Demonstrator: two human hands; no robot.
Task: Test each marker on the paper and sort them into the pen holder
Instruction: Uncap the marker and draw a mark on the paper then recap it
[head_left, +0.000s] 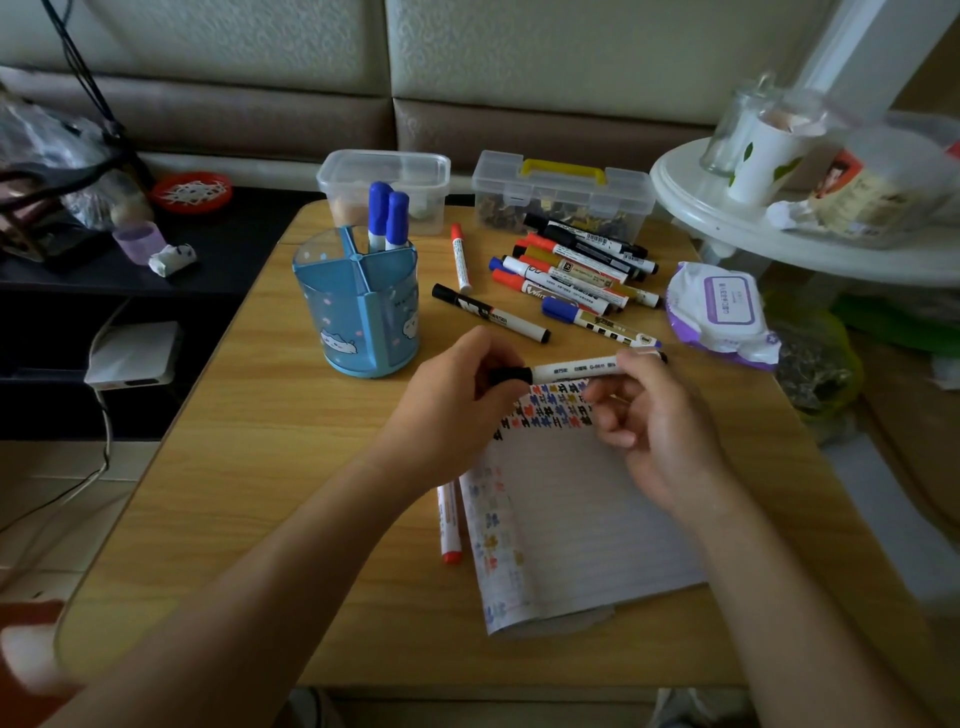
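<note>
Both hands hold one black-capped white marker (574, 370) level above the top of the lined paper (576, 519). My left hand (457, 395) grips the black cap end; my right hand (654, 421) pinches the barrel's other end. The paper carries coloured test marks along its top and left edges. A blue pen holder (358, 306) with compartments stands to the left, with two blue-capped markers (387, 215) in a rear section. A pile of several markers (576, 270) lies behind the hands. A red marker (450, 525) lies beside the paper's left edge.
Two clear plastic boxes (384, 182) (563, 192) stand at the table's far edge. A pack of wet wipes (722, 312) lies at the right. A white round stand (779, 228) with cups and jars sits beyond the right corner. A dark shelf (104, 270) is left.
</note>
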